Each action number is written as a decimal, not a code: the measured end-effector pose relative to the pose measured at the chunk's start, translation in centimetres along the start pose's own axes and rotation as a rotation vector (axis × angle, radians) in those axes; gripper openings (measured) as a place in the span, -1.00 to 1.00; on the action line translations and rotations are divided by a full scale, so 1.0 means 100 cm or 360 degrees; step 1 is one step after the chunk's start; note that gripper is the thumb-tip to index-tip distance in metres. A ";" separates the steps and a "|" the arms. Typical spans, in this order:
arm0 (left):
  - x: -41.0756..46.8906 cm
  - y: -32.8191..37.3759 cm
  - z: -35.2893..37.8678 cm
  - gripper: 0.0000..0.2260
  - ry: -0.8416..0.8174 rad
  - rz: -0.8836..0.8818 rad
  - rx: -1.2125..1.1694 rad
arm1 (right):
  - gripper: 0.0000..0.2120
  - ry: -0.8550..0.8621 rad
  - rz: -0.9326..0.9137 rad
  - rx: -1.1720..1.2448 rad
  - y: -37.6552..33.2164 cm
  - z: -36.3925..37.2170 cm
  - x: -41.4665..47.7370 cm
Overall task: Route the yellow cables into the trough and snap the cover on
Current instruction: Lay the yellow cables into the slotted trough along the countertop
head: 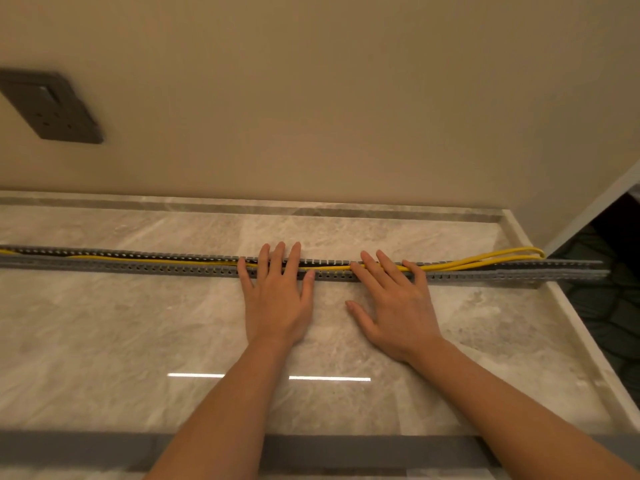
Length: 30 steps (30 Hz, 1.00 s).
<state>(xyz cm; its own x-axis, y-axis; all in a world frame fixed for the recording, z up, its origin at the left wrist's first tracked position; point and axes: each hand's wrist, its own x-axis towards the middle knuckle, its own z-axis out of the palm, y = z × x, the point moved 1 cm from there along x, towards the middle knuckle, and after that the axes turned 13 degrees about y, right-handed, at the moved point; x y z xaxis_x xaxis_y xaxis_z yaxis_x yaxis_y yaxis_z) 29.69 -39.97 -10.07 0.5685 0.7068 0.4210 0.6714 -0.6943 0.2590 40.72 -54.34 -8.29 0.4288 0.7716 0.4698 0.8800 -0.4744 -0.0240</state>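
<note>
A long grey slotted trough (138, 266) runs left to right across the marble counter. Yellow cables (478, 263) lie along its inside and loop out above its rim at the right end. My left hand (277, 296) lies flat with straight fingers pressing down over the trough's middle. To its right, my right hand (394, 303) is also flat, its fingertips pressing the cables into the trough. A long grey cover strip (86, 450) lies flat along the counter's near edge, partly hidden under my forearms.
The marble counter (138, 341) has a raised lip at the back and at the right edge. A beige wall stands behind, with a dark socket plate (52, 105) at upper left. Beyond the counter's right edge is a drop to a dark floor (616, 306).
</note>
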 end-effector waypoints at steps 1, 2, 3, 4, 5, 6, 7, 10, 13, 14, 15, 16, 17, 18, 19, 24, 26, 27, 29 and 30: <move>0.000 0.000 0.000 -0.50 0.0004 -0.0001 -0.0004 | -0.45 -0.0003 0.0004 -0.0001 0.000 0.000 0.000; 0.000 0.000 0.000 -0.50 0.0007 0.0001 -0.0002 | -0.44 -0.0008 0.0008 -0.0002 -0.001 0.000 0.000; 0.000 0.000 0.000 -0.50 0.0009 0.0007 -0.0001 | -0.42 -0.0016 0.0014 -0.0001 -0.002 0.000 -0.001; 0.000 0.000 0.001 -0.51 0.0008 0.0011 0.0001 | -0.40 -0.0027 0.0023 0.0013 -0.003 0.001 -0.001; 0.000 0.000 0.000 -0.51 0.0003 0.0018 -0.0001 | -0.38 -0.0040 0.0043 0.0036 -0.005 0.002 -0.002; 0.001 0.000 0.001 -0.51 -0.0001 0.0023 -0.0001 | -0.36 -0.0055 0.0063 0.0064 -0.006 0.003 -0.003; 0.000 0.000 0.001 -0.51 0.0001 0.0024 0.0003 | -0.35 -0.0067 0.0076 0.0083 -0.007 0.004 -0.003; -0.001 -0.001 0.000 -0.51 0.0002 0.0033 0.0012 | -0.37 -0.0090 0.0060 0.0140 -0.007 0.000 -0.001; -0.004 -0.001 -0.002 -0.52 0.0028 0.0063 0.0008 | -0.44 -0.0101 0.0011 0.0167 -0.002 -0.006 -0.004; -0.004 -0.001 -0.004 -0.53 0.0028 0.0072 0.0008 | -0.45 -0.0107 0.0003 0.0155 -0.001 -0.007 -0.007; -0.005 -0.001 -0.005 -0.53 0.0024 0.0078 0.0008 | -0.47 -0.0095 0.0026 0.0139 0.000 -0.008 -0.011; -0.004 -0.001 -0.006 -0.52 0.0024 0.0086 0.0001 | -0.48 -0.0060 0.0078 0.0120 0.000 -0.009 -0.013; -0.005 -0.001 -0.006 -0.52 0.0015 0.0083 -0.0003 | -0.48 -0.0027 0.0145 0.0104 0.001 -0.009 -0.016; -0.005 0.000 -0.006 -0.52 0.0006 0.0075 -0.0006 | -0.49 0.0011 0.0221 0.0087 0.001 -0.008 -0.019; -0.005 -0.001 -0.006 -0.52 0.0003 0.0073 -0.0015 | -0.50 0.0061 0.0291 0.0072 0.001 -0.008 -0.020; -0.002 -0.001 -0.003 -0.53 0.0019 0.0077 -0.0021 | -0.55 0.0272 0.0407 0.0043 -0.001 -0.005 -0.022; -0.002 -0.001 -0.003 -0.54 0.0022 0.0083 -0.0033 | -0.57 0.0313 0.0414 0.0011 -0.001 -0.004 -0.021; -0.002 -0.002 -0.003 -0.54 0.0025 0.0088 -0.0038 | -0.58 0.0318 0.0426 0.0003 -0.002 -0.003 -0.021; -0.002 -0.002 -0.003 -0.55 0.0028 0.0089 -0.0040 | -0.60 0.0328 0.0455 -0.0019 -0.002 -0.002 -0.019; -0.002 -0.002 -0.003 -0.54 0.0024 0.0087 -0.0040 | -0.61 0.0328 0.0468 -0.0025 -0.001 -0.002 -0.018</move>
<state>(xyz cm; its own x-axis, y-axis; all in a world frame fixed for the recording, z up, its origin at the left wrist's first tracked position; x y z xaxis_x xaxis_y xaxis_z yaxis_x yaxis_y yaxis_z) 29.32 -39.96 -9.98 0.5965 0.6659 0.4482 0.6273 -0.7351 0.2573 39.79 -55.77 -8.95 0.6114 0.5003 0.6131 0.7212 -0.6711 -0.1716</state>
